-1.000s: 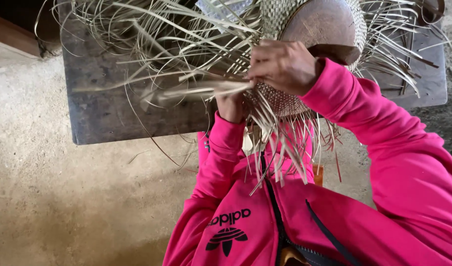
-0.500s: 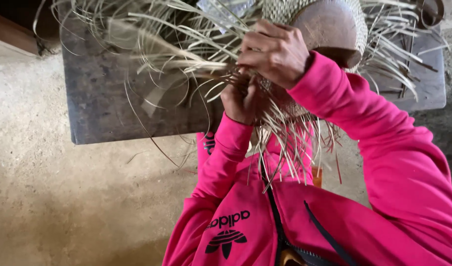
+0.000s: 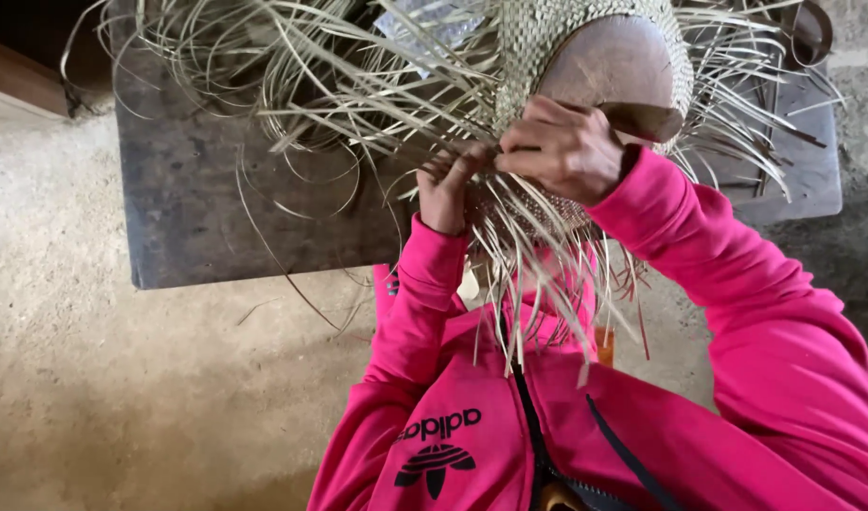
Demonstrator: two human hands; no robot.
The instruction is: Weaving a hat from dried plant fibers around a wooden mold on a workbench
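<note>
Straw strands [image 3: 538, 274] hanging toward the near side are pinched by the left hand [image 3: 448, 189] and right hand [image 3: 566, 151] below the woven hat [image 3: 547, 38]

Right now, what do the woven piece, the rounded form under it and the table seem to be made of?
Woven piece: pale dried straw or palm strips, matte, with loose ends fanning out. Rounded form: probably wood, brown and smooth. Table: dark weathered wood, rough grain. Both hands pinch the strands.
</note>
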